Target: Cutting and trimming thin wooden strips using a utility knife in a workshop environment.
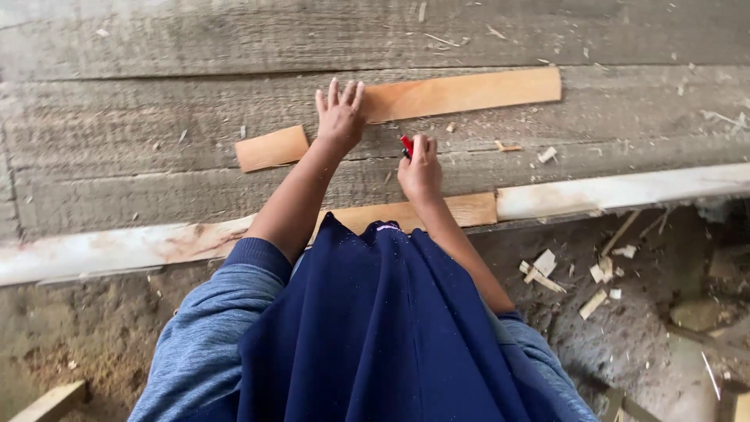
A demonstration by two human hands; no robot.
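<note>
Hands: left [341, 117] flat on long strip [465, 94]; right [420, 168] gripping red tool [407, 145].

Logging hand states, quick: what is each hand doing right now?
Left hand: open, flat on the long strip.
Right hand: shut on a red tool.

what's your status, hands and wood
Left hand flat, fingers spread, on end of long wood strip. Right hand gripping small red tool. Short wood piece apart, to the left.
</note>
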